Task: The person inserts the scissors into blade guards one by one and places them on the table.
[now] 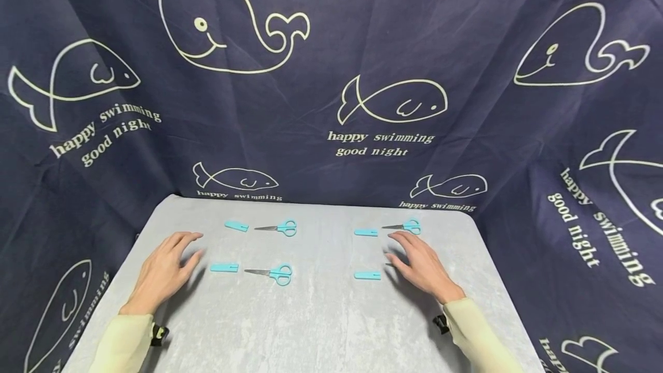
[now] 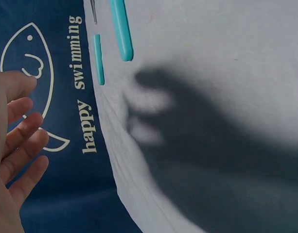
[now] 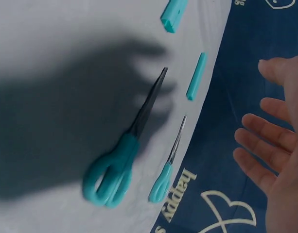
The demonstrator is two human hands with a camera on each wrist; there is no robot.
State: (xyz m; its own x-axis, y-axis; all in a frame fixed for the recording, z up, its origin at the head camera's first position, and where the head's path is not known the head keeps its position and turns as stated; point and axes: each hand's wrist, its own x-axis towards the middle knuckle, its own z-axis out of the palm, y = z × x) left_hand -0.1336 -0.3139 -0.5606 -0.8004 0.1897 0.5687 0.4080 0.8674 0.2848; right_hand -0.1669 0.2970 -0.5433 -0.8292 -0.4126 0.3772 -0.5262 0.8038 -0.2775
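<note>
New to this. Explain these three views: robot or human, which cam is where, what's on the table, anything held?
This is a person, not a robot: a bare left hand and right hand. The wide picture comes from a head-worn camera looking forward and down; the two smaller ones come from cameras on the left and right wrists.

On the pale grey tabletop lie far-left scissors, near-left scissors, far-right scissors and near-right scissors. The right hand hides most of the last in the head view; the right wrist view shows them whole. Just off each blade tip lies a turquoise cap: far-left cap, near-left cap, far-right cap, near-right cap.

Neither hand holds anything; both hover with fingers loosely bent.
</note>
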